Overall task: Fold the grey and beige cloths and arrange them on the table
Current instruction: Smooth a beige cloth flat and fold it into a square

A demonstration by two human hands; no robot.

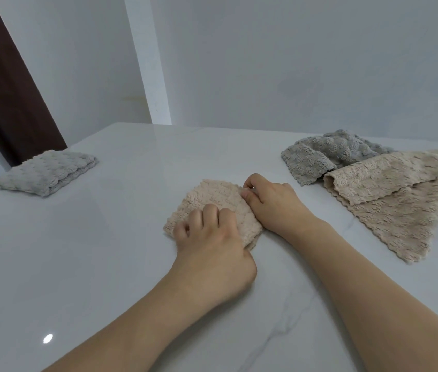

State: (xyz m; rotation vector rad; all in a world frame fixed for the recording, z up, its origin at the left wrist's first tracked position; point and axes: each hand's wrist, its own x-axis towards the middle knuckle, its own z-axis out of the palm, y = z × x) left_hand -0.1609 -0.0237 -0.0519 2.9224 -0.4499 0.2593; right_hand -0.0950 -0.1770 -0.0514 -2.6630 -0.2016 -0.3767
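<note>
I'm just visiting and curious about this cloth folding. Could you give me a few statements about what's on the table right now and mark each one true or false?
1. Both hands are on the folded beige cloth. True: the left hand and right hand grip it.
2. A folded grey cloth lies at far left. True.
3. The unfolded cloths on the right are all grey. False: beige and grey are mixed.
4. The folded grey cloth touches the beige one. False: bare table lies between.

Soft, even, cool daylight, one small glare spot on the glossy table [83, 264], wide-angle bending at edges.
</note>
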